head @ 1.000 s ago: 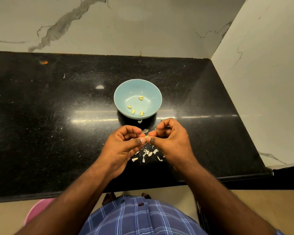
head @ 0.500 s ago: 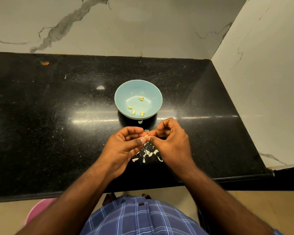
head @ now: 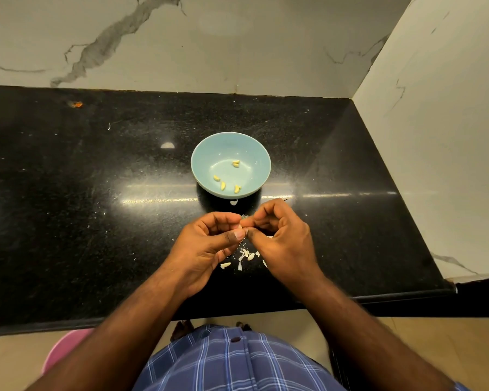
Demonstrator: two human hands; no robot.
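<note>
Both hands are meeting low over the counter, just on the near side of the bowl. The left hand is pinching a tiny clove, garlic by the look of it, with thumb and curled fingers clamping it so it is not slipping. The right hand is nipping at the same clove from the other side, thumb and forefinger tips closing on its end. That looks like the peeling grip: one hand anchoring, the other picking at the skin. Most of the clove is hiding behind the fingertips, so how much skin is left cannot be told.

The work is happening right above the peels, which are lying in a loose white scatter under the hands, so the waste is dropping straight down. One more scrap is sitting near the foot of the bowl.

Inside the bowl, a few bare yellow cloves are lying apart on the bottom. The bowl is standing close ahead of the hands, and that placement seems to be making the drop-off a short reach forward.
</note>
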